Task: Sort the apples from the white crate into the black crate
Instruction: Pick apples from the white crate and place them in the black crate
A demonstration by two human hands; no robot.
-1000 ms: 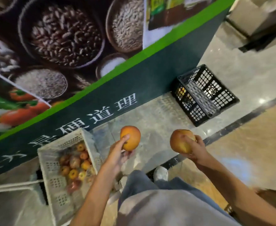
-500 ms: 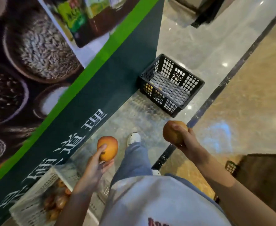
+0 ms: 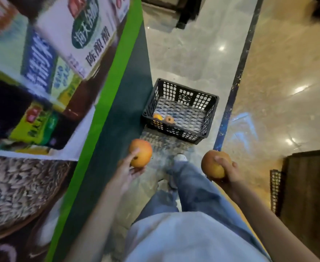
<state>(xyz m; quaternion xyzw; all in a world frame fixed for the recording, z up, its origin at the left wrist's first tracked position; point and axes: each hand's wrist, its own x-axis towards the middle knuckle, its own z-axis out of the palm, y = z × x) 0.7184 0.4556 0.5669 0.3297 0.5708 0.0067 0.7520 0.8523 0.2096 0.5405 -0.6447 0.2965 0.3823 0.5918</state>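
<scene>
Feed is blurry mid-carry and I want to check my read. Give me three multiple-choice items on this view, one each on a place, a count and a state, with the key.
1. Where in the black crate do the apples lie?
A) left side, by the green wall
B) right side, by the dark floor strip
C) dead centre

2. How many apples show in that crate?
A) none
B) two
C) five

3. What are the hands doing?
A) both empty
B) only the left holds an apple
C) each holds an apple

Key:
1 A: both sit near the crate's left wall.
2 B: the left crated apple lies beside the right crated apple.
3 C: the left hand holds an orange-red apple, and the right hand grips a browner apple.
</scene>
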